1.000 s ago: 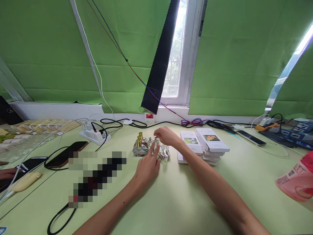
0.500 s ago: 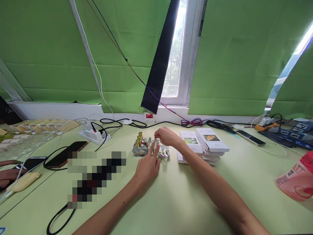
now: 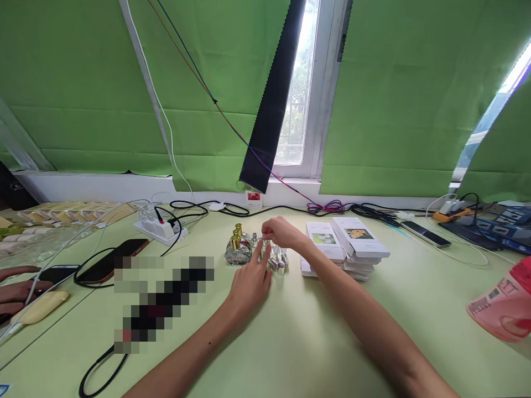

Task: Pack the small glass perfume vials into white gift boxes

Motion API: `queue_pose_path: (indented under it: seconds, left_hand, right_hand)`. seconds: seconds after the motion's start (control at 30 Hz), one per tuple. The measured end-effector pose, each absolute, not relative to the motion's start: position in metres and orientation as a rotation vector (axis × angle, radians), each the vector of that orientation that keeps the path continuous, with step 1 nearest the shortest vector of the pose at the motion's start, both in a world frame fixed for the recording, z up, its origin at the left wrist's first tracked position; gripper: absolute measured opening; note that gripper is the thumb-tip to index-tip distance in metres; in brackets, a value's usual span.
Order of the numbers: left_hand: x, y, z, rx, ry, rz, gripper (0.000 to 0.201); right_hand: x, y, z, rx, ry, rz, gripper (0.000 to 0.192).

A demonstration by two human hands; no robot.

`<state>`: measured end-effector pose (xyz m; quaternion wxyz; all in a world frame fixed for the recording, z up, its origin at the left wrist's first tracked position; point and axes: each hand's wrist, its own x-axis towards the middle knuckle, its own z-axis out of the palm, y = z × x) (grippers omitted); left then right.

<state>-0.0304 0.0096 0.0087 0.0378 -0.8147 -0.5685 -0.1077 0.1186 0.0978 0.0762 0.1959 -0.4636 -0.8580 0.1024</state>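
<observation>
Since the earlier frames little has shifted: the right hand [image 3: 282,232] has settled slightly lower over the cluster of small bottles [image 3: 271,255], and at the far left edge another person's hand [image 3: 19,287] has slid further into view over a phone.

Nearest, a black cable [image 3: 97,371] loops on the green bench [image 3: 298,342], beside a pixelated patch that hides whatever lies there. A pink bottle [image 3: 501,307] is cut off by the right edge. The left hand [image 3: 249,284] lies with fingers stretched out, its forefinger reaching in among the small bottles; its grip is loose and holds nothing that can be seen. Beyond it the right hand curls over the top of one clear vial, fingertips pinched together; whether they close on its cap cannot be made out. The small bottles stand mid-bench, too tightly packed to count, with two gold-capped bottles [image 3: 236,240] just left of them. Right of the cluster is a stack of white boxes [image 3: 348,243], two on top, the lower ones partly covered. Further left are one dark phone [image 3: 112,262] and one white power strip [image 3: 160,228]; far right, another phone [image 3: 425,232] among cables.
</observation>
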Motion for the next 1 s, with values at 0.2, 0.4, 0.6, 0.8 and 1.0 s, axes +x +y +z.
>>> queue_pose_path:
  seconds: [0.2,0.4,0.6,0.8,1.0]
  left_hand:
    - [-0.0292,0.0083,0.0107,-2.498,-1.745,-0.333,0.064]
    - [-0.0298,0.0077,0.0105,-2.51,-1.742,-0.367,0.065]
    - [-0.0303,0.0089,0.0092,-2.521,-1.734,-0.385,0.069]
    - [-0.0301,0.008,0.0101,-2.522,-1.757,-0.367,0.068]
    - [-0.031,0.0089,0.008,-2.514,-1.744,-0.367,0.068]
  right_hand:
    - [0.1199,0.1021,0.072,-1.26,-2.337,0.405,0.007]
    - [0.121,0.1034,0.0701,-1.249,-2.276,0.468,0.006]
    - [0.1209,0.1053,0.0681,-1.258,-2.239,0.494,0.007]
    - [0.121,0.1045,0.0685,-1.273,-2.239,0.492,0.008]
    - [0.1189,0.1014,0.0725,-1.307,-2.27,0.458,0.009]
